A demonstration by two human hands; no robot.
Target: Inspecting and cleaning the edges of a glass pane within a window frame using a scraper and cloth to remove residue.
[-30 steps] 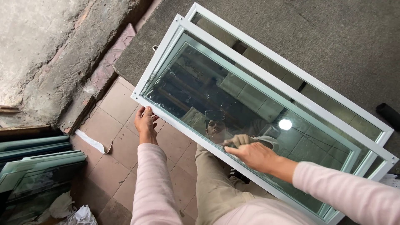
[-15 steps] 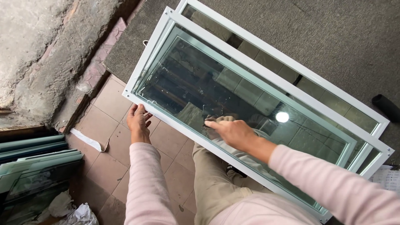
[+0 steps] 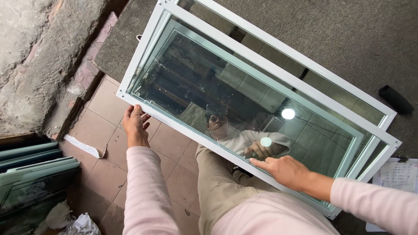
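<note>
Tiled floor [image 3: 174, 174] underfoot, grey carpeted surface [image 3: 348, 43] beyond. Nearest, right hand [image 3: 283, 170] laid flat on the glass pane [image 3: 226, 87], fingers together, steadying it; left hand [image 3: 135, 126] cupping the white window frame [image 3: 183, 126] from beneath near its corner, fingers curled, bearing weight. Farther off, second white frame [image 3: 305, 56] behind, black tube [image 3: 395, 99] lying apart.
</note>
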